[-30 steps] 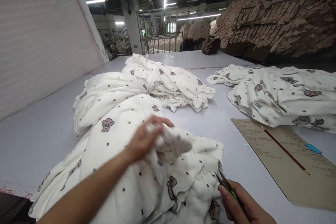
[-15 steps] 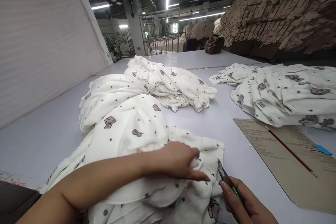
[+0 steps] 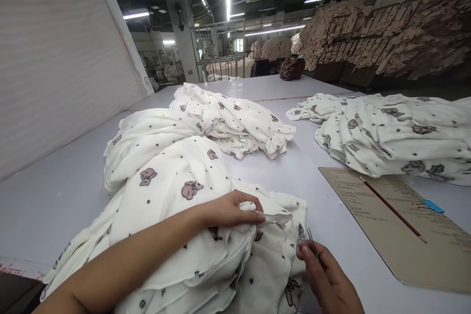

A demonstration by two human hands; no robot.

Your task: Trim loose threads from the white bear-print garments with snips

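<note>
A large heap of white printed fabric (image 3: 176,167) with brownish animal figures and small dark marks lies in front of me. My left hand (image 3: 235,210) pinches a fold of this fabric between thumb and fingers, lifting its edge a little. To the right of the heap, my right hand (image 3: 324,270) is closed around small thread snips (image 3: 312,243), whose thin blades point up and away from me. The blade tips sit beside the fabric's right edge; whether they touch it I cannot tell. Part of the snips is hidden by my fingers.
On the right lies a second pile of the same fabric (image 3: 390,132). Before it is a brown board with printed text (image 3: 368,225), bearing a pencil (image 3: 393,210) and a blue clip (image 3: 433,206). A bundle of brown pieces (image 3: 292,68) sits at the table's far end.
My left hand has gone from spread fingers over the heap to pinching a fold and raising it. My right hand has shifted slightly, with the snips turned more upright.
</note>
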